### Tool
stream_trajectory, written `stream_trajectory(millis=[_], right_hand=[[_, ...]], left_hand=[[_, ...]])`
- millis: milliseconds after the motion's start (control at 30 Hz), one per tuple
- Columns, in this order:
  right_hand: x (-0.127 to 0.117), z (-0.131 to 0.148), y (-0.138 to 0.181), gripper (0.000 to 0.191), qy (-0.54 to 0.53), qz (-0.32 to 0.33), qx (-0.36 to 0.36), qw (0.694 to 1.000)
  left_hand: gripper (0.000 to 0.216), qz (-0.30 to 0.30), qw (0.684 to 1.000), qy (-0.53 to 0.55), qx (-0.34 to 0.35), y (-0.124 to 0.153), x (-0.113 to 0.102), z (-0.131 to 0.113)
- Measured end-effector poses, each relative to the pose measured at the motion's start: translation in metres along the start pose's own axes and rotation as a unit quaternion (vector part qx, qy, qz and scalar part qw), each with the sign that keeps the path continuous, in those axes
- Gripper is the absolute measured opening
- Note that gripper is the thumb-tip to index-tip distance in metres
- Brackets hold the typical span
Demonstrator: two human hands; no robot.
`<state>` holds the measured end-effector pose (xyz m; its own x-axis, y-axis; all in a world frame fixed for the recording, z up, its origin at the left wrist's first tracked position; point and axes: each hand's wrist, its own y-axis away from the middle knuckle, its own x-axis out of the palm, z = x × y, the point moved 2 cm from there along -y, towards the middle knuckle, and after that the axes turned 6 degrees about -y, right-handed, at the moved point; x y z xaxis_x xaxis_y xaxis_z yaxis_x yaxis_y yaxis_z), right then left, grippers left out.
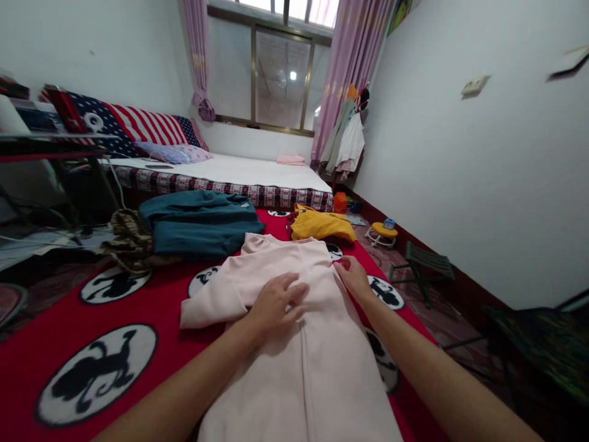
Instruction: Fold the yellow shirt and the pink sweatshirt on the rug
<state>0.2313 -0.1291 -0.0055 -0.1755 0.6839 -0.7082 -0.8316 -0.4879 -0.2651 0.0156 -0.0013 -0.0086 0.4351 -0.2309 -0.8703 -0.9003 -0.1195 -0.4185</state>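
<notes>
A long pale pink dress (331, 374) lies spread over the red blanket, its neck end away from me. One sleeve (214, 304) points out to the left; the right edge runs straight, with no sleeve sticking out there. My left hand (278, 304) rests on the dress near its middle, palm down and fingers apart. At the upper right edge of the dress, my right hand (354, 276) has its thumb and fingers closed on the fabric. The lower end of the dress runs out of view.
Beyond the dress lie a folded teal garment (202, 224), a brown patterned cloth (131, 239) and a yellow garment (322, 224). The red blanket (175, 362) carries black-and-white round prints. A white-covered bed (239, 169) stands behind; a green folding stool (426, 264) is at right.
</notes>
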Motion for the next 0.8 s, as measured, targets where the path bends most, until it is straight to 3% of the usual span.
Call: stream_trajectory(millis=[100, 200, 267, 400, 533, 700, 800], right_hand=[[0.011, -0.007, -0.023, 0.023, 0.034, 0.072, 0.019, 0.997], [0.012, -0.010, -0.044, 0.007, 0.075, 0.127, 0.037, 0.988], [0.010, -0.007, -0.061, 0.005, 0.105, 0.110, 0.048, 0.987], [0.015, 0.010, -0.088, 0.036, 0.128, 0.054, -0.005, 0.990], [0.034, 0.026, -0.095, 0.051, 0.136, 0.105, -0.083, 0.982], [0.038, 0.041, -0.106, 0.018, 0.180, 0.118, -0.084, 0.973], [0.039, 0.051, -0.111, 0.024, 0.194, 0.067, -0.067, 0.976]], left_hand=[[0.036, 0.012, 1.000, 0.018, 0.000, 0.005, 0.013, -0.004], [0.025, 0.000, 0.999, 0.024, -0.029, 0.007, 0.013, -0.003], [0.020, -0.013, 0.998, 0.018, -0.050, 0.006, 0.011, -0.005], [0.014, -0.036, 0.997, 0.007, -0.065, 0.004, 0.009, -0.008], [0.013, -0.049, 0.997, 0.013, -0.066, 0.005, 0.011, -0.008], [0.012, -0.055, 0.996, 0.017, -0.066, 0.005, 0.012, -0.006], [0.012, -0.053, 0.996, 0.016, -0.066, 0.005, 0.013, -0.007]])
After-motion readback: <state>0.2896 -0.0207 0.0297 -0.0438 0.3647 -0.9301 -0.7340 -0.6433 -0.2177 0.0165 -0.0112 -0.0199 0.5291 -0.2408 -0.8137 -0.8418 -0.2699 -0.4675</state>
